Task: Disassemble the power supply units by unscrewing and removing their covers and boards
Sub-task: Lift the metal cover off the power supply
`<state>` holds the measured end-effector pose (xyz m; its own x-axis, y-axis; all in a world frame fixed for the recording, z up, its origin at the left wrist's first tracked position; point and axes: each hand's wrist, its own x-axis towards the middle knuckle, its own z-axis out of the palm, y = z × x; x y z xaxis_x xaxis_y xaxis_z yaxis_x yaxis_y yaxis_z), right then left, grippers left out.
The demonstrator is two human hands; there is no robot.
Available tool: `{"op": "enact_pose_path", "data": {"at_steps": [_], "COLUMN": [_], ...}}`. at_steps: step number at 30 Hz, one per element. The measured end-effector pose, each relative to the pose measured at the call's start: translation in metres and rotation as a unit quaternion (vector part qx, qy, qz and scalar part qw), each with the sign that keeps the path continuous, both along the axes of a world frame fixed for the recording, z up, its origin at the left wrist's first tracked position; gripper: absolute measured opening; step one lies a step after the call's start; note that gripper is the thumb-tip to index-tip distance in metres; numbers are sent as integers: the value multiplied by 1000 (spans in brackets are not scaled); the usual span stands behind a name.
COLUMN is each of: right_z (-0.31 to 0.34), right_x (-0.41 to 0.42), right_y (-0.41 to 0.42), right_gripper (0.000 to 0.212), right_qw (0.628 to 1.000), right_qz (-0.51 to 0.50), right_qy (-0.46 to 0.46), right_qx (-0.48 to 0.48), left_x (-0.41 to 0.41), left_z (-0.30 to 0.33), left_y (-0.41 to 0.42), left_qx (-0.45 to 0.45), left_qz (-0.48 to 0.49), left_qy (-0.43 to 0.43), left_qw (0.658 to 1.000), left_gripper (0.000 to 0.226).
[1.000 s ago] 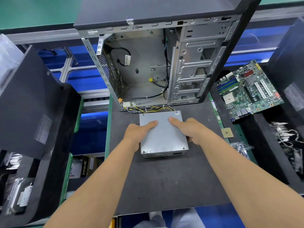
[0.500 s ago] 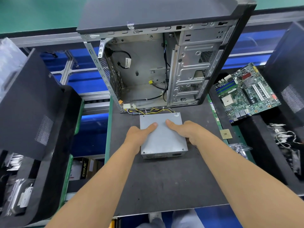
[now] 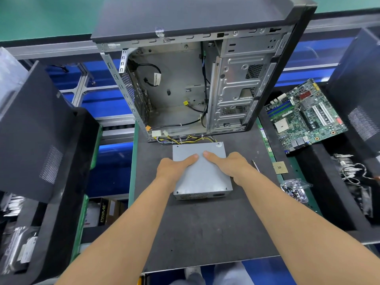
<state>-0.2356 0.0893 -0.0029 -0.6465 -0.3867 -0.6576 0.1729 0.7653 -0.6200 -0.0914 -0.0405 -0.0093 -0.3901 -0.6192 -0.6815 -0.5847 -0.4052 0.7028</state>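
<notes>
Both hands (image 3: 202, 167) gripping power supply unit (image 3: 202, 177) sides, open computer case (image 3: 185, 95) holding loose cables

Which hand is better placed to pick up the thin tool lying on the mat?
Probably the right hand. The thin tool lies just beside it on the mat, right of the power supply unit. The left hand would need to cross over the unit.

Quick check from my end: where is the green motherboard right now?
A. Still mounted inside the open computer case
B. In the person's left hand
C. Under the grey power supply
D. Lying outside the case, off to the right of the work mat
D: the motherboard lies in the open to the right of the computer case, while both hands hold the power supply.
</notes>
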Motion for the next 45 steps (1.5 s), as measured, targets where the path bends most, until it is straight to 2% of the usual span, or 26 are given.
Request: {"op": "enact_pose_path", "data": {"at_steps": [4,10,16,19,21,26,29,36,39,45], "right_z": [1,3,9,8,8,4,1,8,13,3], "right_x": [0,2,-1,2,4,10,11,-1,-7,-10], "right_y": [0,0,0,-2,-3,-3,0,-5,-16,-24], "right_gripper": [69,81,78,83,81,61,54,85,82,79], "right_qw": [1000,1000,998,999,999,999,999,994,993,995], "right_qz": [4,10,51,47,45,31,23,-35,-44,-59], "right_qy": [5,4,12,11,8,28,22,-86,-88,-59], "right_qx": [-1,-7,16,14,11,-4,-11,-65,-72,-45], "left_x": [1,2,1,-1,0,1,3,3,-5,-14], "left_z": [0,0,2,0,0,0,0,-2,0,-1], "left_y": [-1,-3,-7,-8,-6,-2,-2,-14,-14,-18], "left_qx": [1,8,-5,-13,-29,-95,-92,-41,-27,-6], "left_qz": [3,-8,-43,-39,-40,-50,-52,22,27,34], "left_qy": [0,5,-4,-5,-14,-30,-20,-1,7,-8], "left_qw": [1000,1000,999,999,999,994,994,999,999,999], "left_gripper": [76,80,56,63,65,51,59,76,71,86]}}
